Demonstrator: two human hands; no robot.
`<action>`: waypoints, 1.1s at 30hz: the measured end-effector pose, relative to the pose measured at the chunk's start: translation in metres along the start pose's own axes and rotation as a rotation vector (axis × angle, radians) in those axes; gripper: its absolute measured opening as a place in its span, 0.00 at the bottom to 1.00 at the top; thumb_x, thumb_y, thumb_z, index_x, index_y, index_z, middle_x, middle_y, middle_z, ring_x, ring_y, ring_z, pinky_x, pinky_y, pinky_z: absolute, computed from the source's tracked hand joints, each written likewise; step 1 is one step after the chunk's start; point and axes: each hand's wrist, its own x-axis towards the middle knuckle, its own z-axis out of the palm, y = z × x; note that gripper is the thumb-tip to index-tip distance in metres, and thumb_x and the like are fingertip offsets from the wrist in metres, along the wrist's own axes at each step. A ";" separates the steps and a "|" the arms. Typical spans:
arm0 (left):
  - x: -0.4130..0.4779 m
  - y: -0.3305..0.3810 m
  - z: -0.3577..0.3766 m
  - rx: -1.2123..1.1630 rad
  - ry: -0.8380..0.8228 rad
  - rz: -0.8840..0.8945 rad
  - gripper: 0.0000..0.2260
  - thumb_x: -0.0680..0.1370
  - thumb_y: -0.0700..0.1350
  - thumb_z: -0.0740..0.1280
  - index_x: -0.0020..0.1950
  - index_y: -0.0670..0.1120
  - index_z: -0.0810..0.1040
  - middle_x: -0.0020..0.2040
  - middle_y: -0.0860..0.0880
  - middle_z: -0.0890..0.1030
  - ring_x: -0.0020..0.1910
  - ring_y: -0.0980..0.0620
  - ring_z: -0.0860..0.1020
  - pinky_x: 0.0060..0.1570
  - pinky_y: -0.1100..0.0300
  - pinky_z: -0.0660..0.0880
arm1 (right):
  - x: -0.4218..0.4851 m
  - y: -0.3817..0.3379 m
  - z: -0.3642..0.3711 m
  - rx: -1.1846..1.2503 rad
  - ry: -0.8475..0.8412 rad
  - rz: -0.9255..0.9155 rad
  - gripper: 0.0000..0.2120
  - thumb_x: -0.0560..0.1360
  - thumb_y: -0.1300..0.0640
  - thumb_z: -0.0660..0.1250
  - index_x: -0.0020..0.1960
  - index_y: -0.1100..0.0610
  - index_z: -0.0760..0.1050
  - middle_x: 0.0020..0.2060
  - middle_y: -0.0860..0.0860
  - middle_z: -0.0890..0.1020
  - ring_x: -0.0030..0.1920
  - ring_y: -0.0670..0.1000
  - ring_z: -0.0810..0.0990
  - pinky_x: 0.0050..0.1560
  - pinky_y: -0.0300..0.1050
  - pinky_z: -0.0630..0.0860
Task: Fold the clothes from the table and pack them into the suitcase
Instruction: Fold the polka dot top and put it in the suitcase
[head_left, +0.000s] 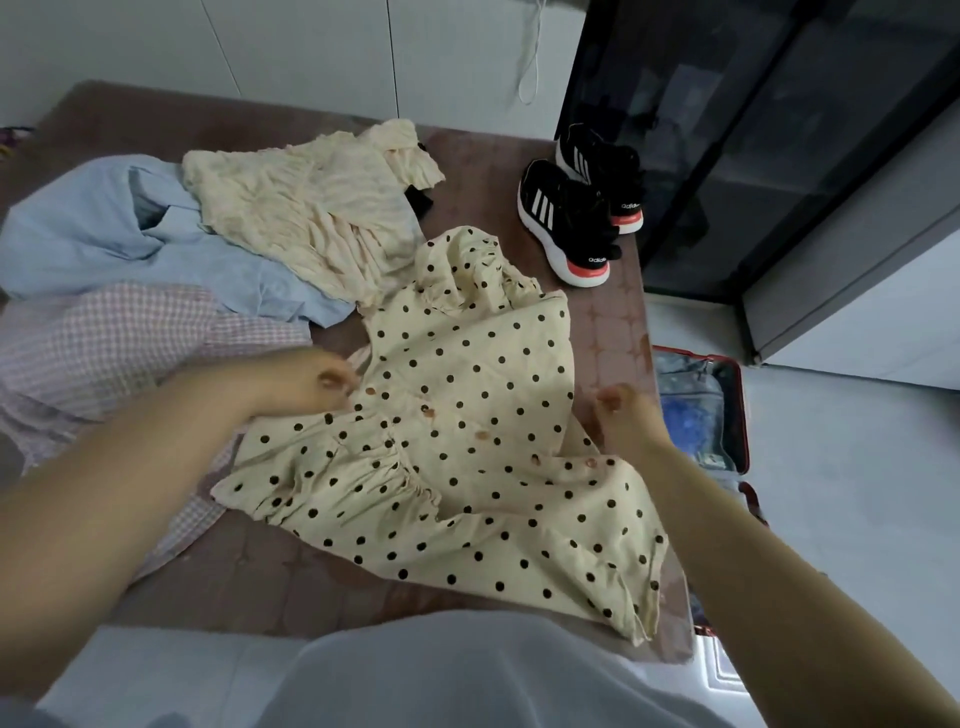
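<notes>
A cream dress (467, 441) printed with black dots is spread in the middle of the table (311, 571), which is covered in a brown, faintly patterned cloth. The dress is made of thin, lightly creased fabric. A row of small round brownish buttons is seen running down its front, a gathered seam is seen across the part nearest the camera, and a ruffled, bunched section is seen at the far end.

The left hand (306, 382) is placed at the dress's left edge with the fingers curled. The view is blurred, so it cannot be told whether fabric is pinched. The right hand (628, 415) is held at the dress's right edge, also with curled fingers, and a grip cannot be told there either.

Behind the dress, a crinkled pale top (311, 208) is laid partly over a smooth light-blue shirt (104, 234). A pink checked garment (104, 353) is heaped at the left, under the left forearm.

A pair of black sneakers (571, 218) with white stripes, white soles and red heels is set at the table's far right corner. On the floor to the right of the table, a red-rimmed suitcase (701, 410) lies open, with bluish packed items seen inside.
</notes>
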 end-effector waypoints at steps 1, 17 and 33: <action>0.015 0.008 -0.002 -0.062 0.146 0.022 0.18 0.77 0.48 0.66 0.66 0.49 0.72 0.61 0.51 0.75 0.58 0.52 0.74 0.60 0.58 0.70 | 0.002 -0.006 0.005 0.030 -0.037 0.009 0.10 0.76 0.57 0.61 0.53 0.58 0.78 0.42 0.54 0.83 0.37 0.51 0.76 0.40 0.41 0.75; 0.132 0.005 -0.011 -0.165 0.498 -0.192 0.18 0.77 0.45 0.65 0.65 0.40 0.72 0.63 0.40 0.75 0.61 0.39 0.73 0.58 0.51 0.69 | -0.045 -0.023 0.001 0.216 -0.267 -0.002 0.12 0.67 0.58 0.74 0.37 0.52 0.69 0.34 0.50 0.77 0.35 0.49 0.74 0.39 0.44 0.74; 0.076 -0.033 -0.018 -0.124 0.678 -0.153 0.13 0.77 0.38 0.61 0.62 0.42 0.75 0.58 0.38 0.77 0.55 0.36 0.75 0.54 0.46 0.73 | -0.035 0.005 -0.026 0.165 0.152 0.065 0.11 0.76 0.57 0.63 0.57 0.59 0.72 0.45 0.50 0.79 0.44 0.53 0.80 0.44 0.44 0.74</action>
